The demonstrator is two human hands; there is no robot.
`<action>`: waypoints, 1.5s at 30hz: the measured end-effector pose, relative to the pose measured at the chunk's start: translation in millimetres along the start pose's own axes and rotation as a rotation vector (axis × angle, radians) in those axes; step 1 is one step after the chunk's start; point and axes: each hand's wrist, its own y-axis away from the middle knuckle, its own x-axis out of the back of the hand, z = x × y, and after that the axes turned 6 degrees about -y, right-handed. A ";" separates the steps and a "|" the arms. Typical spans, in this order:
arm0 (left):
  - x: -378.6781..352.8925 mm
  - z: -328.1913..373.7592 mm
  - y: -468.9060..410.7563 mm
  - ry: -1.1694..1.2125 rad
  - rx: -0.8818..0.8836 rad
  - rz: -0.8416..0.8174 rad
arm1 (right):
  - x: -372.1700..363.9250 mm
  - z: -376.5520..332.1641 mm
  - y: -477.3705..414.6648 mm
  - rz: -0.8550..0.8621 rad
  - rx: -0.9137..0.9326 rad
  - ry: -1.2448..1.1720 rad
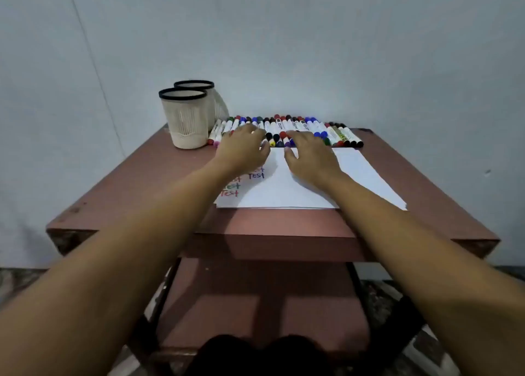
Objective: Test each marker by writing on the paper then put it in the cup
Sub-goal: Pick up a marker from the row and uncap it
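While both arms stretch across the tabletop [147, 182], the left hand [241, 149] lies flat with relaxed, straight fingers [250, 132] resting on the row of markers [305, 126]. The right hand [311, 158] sets its bent fingers [298, 136] on the same row, thumb over the paper [287, 189]; whether they grip one cannot be told. More markers run on left and right of the fingers. A cup [184, 119] stands left of the left fingers, with a second cup [219, 105] touching behind it. Under the left wrist, "Test" is written several times in coloured ink, once in red [230, 193]. Marker labels are too small to read.
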 end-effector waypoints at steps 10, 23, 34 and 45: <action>-24.2 -11.1 4.4 0.099 -0.001 -0.287 | -12.3 11.0 -4.6 -0.311 -0.068 0.163; -29.0 -17.8 0.1 0.160 -0.013 -0.280 | -5.9 74.9 -85.8 0.196 -0.407 0.017; -30.1 -17.2 -1.1 0.154 -0.008 -0.265 | -16.2 83.3 -106.2 0.095 -0.599 0.058; -15.5 -30.6 -5.0 0.509 0.165 -0.087 | 9.9 47.0 -82.4 0.417 -0.404 -0.329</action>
